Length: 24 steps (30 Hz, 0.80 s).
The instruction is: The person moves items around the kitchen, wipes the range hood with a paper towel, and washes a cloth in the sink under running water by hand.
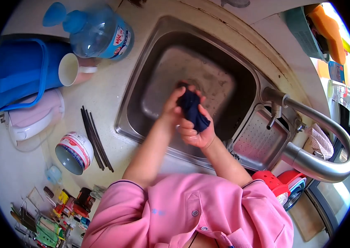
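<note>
Over the metal sink (137,103) both of my hands grip a dark navy cloth (191,106), bunched up between them. My left hand (174,103) is wrapped round its upper left end. Lower down and to the right, my right hand (197,130) closes on the other end, a dark corner sticking out past the fingers. The left fingers are slightly blurred. Beneath the hands, the sink floor looks wet and bears marks.
A curved faucet (332,124) arches at the right beside a perforated drain tray (261,138). On the left counter are a large water bottle (100,35), a blue bin (17,70), a mug (69,70), stacked bowls (75,153) and dark chopsticks (95,140).
</note>
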{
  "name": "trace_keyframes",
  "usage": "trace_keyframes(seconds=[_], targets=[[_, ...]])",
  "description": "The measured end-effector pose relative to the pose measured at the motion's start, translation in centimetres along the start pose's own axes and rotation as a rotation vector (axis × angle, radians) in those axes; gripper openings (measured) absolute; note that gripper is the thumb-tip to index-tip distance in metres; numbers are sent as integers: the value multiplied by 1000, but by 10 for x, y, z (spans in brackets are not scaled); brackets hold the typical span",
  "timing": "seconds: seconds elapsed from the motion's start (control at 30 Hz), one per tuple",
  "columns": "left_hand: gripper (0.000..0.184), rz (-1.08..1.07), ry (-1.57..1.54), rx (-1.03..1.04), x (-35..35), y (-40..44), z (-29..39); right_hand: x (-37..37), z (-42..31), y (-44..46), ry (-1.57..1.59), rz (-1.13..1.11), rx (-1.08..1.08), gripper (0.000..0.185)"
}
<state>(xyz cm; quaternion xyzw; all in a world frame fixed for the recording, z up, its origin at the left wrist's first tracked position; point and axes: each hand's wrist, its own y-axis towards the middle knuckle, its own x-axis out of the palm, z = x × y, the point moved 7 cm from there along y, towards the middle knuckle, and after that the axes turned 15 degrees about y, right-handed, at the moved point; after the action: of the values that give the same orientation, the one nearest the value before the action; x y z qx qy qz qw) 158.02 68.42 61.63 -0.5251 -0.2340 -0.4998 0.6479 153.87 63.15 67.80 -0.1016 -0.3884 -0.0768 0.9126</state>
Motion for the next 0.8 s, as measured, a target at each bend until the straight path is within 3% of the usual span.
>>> trace_keyframes(seconds=[0.07, 0.17, 0.23, 0.33, 0.43, 0.63, 0.73, 0.8], targets=[[39, 129, 115, -4, 1, -15, 40, -3, -17, 0, -309, 391, -128, 55], [38, 200, 447, 152, -5, -36, 90, -71, -117, -28, -810, 866, -562, 43], [36, 289, 551, 173, -8, -49, 106, -99, -175, -38, -1646, 1146, -522, 40], [35, 415, 554, 165, -18, -66, 112, -75, -179, -7, -2594, 1032, -1027, 42], [35, 447, 538, 154, -24, -75, 106, -78, -172, 29, -2574, 1128, -571, 39], [36, 387, 548, 113, -22, -73, 88, -93, -202, 23, -2557, 978, -521, 31], [36, 366, 572, 120, -15, -74, 84, -89, -196, 31, -2757, 999, -396, 29], [35, 347, 587, 119, -11, -73, 84, -75, -189, 21, -2675, 916, -529, 31]])
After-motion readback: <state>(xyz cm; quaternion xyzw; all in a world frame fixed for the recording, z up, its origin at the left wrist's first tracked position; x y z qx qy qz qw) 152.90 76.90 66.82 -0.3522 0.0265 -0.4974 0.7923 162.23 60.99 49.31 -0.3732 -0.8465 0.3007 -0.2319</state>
